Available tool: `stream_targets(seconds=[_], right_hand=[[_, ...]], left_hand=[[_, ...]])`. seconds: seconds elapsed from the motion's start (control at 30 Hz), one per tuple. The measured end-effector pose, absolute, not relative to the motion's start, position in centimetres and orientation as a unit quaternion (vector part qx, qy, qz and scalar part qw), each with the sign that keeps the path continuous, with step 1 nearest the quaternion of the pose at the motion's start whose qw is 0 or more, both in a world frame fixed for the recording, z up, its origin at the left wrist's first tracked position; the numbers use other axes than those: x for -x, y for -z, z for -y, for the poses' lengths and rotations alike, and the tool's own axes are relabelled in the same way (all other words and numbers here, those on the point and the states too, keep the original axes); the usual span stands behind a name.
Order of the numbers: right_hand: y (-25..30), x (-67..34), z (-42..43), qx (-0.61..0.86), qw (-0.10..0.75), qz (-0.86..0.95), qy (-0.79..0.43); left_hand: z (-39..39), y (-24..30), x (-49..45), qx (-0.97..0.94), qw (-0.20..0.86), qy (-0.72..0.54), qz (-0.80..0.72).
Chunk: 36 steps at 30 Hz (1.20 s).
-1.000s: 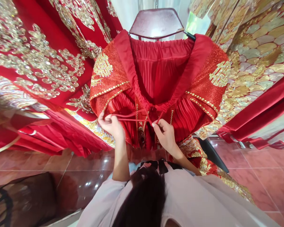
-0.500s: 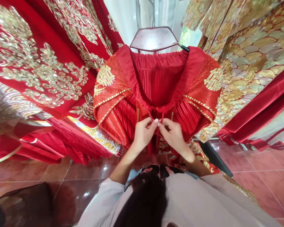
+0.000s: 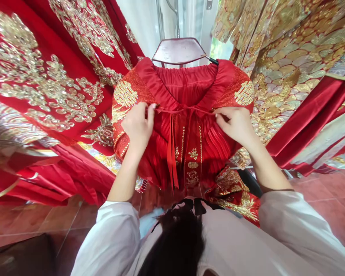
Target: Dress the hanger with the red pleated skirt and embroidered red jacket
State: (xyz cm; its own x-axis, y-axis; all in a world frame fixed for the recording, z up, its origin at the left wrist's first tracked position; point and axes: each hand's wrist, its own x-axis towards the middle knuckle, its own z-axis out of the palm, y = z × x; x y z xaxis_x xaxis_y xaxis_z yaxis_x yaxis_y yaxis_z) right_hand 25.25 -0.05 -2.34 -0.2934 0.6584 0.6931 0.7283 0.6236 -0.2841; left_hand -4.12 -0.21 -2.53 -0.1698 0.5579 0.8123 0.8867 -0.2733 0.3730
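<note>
A red pleated garment (image 3: pixel 163 130) with gold embroidered medallions on its shoulders hangs in front of me on a hanger (image 3: pixel 180 51). At its gathered neckline a thin red drawstring (image 3: pixel 172 111) stretches sideways, crossed at the middle. My left hand (image 3: pixel 138 122) is closed, gripping one end of the cord between thumb and fingers near the left shoulder. The other end is pinched by my right hand (image 3: pixel 234 122) on the right side. Below the crossing dangle loose red ribbons (image 3: pixel 172 157) over the front.
Red garments with gold beading (image 3: pixel 57 88) hang close on the left. To the right hangs a gold scale-patterned garment (image 3: pixel 284 96), with red fabric (image 3: pixel 313 119) beside it. A dark brown object (image 3: pixel 23 255) lies on the tiled floor (image 3: pixel 83 218) at lower left.
My hands have moved apart from the middle of the neckline, out to either side. The drawstring is now pulled taut between them, and the neckline has drawn in narrower.
</note>
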Motion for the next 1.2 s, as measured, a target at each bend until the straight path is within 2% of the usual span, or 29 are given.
stream_targets(seconds=[0.13,0.27,0.4,0.57,0.67,0.87,1.07,1.2], right_hand=[[2.7,-23.5,-0.2,0.411,0.424,0.807,-0.015],[3.0,-22.7,-1.1,0.447,0.442,0.776,-0.047],[3.5,-21.1,-1.4,0.463,0.426,0.777,-0.020],[3.9,-19.0,-1.8,0.472,0.447,0.759,0.033],[4.0,-18.3,-2.1,0.485,0.456,0.746,0.041],[3.8,-17.9,-2.5,0.517,0.421,0.745,0.034],[3.4,-17.5,-1.7,0.527,0.402,0.747,0.051],[3.4,-16.3,-0.9,0.556,0.427,0.712,0.034]], left_hand=[[-0.9,3.8,2.4,0.680,0.098,0.469,0.556],[-0.9,4.6,0.9,0.706,0.095,0.462,0.528],[-0.7,5.4,-1.8,0.728,0.104,0.419,0.533],[-0.9,5.4,-4.0,0.731,0.091,0.363,0.570],[-1.1,5.0,-4.1,0.729,0.040,0.406,0.550],[-1.6,4.5,-3.6,0.711,-0.143,0.510,0.463],[-1.1,3.5,-3.1,0.708,-0.150,0.485,0.491],[-0.5,2.9,-3.1,0.720,-0.135,0.472,0.490]])
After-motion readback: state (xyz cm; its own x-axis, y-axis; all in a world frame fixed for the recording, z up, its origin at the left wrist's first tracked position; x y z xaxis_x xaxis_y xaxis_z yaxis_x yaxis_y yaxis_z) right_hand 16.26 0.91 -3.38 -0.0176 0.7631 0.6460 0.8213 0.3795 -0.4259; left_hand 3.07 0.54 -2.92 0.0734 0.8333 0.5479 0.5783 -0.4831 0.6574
